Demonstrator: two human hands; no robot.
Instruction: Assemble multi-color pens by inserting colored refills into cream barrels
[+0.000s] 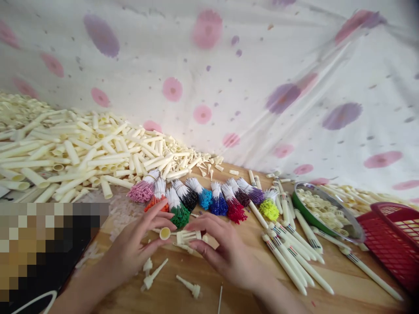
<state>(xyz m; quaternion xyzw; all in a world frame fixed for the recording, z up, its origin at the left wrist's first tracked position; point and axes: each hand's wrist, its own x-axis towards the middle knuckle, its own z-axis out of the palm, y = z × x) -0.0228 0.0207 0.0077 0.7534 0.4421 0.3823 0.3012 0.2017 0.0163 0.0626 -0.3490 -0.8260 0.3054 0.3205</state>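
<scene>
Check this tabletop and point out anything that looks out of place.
One thin white stick lies alone near the bottom edge of the view, apart from the color-tipped bundles, so it looks stray. I see no clear damage.

Across the wooden table [163, 302], cream tubes [98, 152] pile up left! Colour-tipped bundles [235, 205] line the middle, and white pens [286, 267] lie right, near a green bowl [306, 213].
</scene>
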